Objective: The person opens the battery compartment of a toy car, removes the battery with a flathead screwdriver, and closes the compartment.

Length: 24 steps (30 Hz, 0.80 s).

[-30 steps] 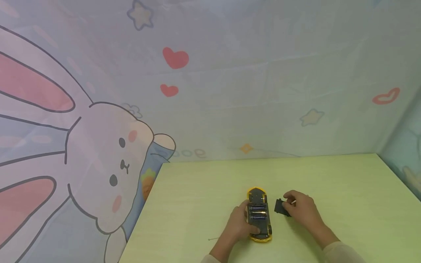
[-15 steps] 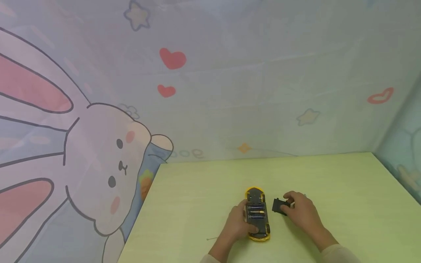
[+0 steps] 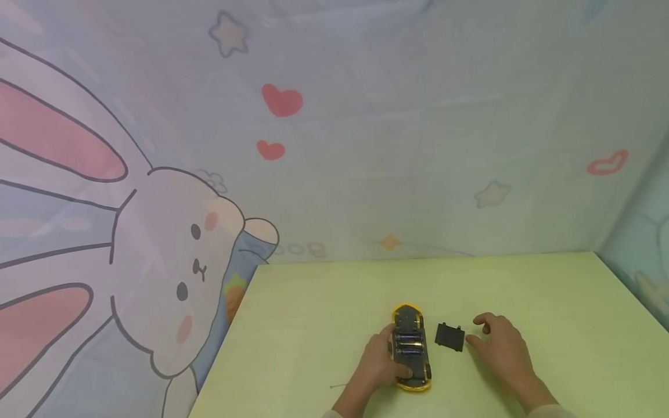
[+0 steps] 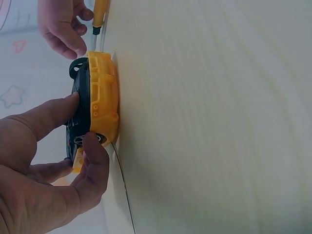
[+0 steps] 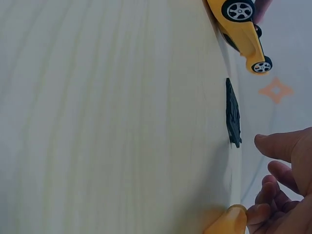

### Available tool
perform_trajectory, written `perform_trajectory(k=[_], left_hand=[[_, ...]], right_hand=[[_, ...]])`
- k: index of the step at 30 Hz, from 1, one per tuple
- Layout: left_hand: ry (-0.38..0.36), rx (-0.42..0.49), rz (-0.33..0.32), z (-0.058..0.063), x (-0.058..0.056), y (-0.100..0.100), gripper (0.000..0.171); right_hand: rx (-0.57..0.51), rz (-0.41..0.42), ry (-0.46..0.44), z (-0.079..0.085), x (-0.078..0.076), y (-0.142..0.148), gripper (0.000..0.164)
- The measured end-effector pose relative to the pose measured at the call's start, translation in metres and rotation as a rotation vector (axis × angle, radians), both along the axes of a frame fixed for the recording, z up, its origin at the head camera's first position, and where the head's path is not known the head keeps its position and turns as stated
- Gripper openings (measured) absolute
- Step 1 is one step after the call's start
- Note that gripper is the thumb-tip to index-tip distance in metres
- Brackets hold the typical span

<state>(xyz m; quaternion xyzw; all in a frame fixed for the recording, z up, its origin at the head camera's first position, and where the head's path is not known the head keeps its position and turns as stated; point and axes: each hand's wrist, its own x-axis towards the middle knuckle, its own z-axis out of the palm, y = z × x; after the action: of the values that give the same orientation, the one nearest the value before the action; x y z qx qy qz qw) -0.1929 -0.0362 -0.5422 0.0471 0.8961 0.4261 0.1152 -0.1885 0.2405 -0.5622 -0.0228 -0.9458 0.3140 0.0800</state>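
A yellow toy car (image 3: 413, 371) lies wheels up on the table, its dark underside facing me. Three batteries (image 3: 409, 343) sit in its uncovered compartment. My left hand (image 3: 377, 361) grips the car, thumb over the underside and fingers along the side. To the right of the car, a black battery cover (image 3: 449, 337) rests on the tabletop. Beside the cover is my right hand (image 3: 503, 351), thumb and index finger spread, holding no part of it. A yellow handle with a dark end (image 4: 100, 13) shows under the right hand's fingers; in the head view it is hidden.
A thin wire (image 4: 125, 187) runs from beneath the car along the pale table (image 3: 313, 325); its end shows left of the left wrist. Behind the table hangs a cloth printed with a rabbit (image 3: 172, 255), hearts and stars.
My right hand has let go of the battery cover and drawn back to the right, leaving the cover on the table. The left hand still grips the car.
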Motion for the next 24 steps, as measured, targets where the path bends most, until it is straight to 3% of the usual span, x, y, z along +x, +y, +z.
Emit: perform_trajectory(k=[12,18,24], left_hand=[[0.003,-0.003,0.001,0.000,0.000,0.001,0.101],[-0.002,-0.005,-0.001,0.000,0.000,0.001,0.101],[0.002,-0.009,0.003,-0.003,0.000,0.002,0.100]], right_hand=[[-0.012,-0.041,-0.056,-0.001,0.002,0.027,0.047],[-0.021,-0.058,-0.166,-0.003,0.001,0.033,0.052],[0.038,-0.091,-0.258,0.001,0.003,0.034,0.060]])
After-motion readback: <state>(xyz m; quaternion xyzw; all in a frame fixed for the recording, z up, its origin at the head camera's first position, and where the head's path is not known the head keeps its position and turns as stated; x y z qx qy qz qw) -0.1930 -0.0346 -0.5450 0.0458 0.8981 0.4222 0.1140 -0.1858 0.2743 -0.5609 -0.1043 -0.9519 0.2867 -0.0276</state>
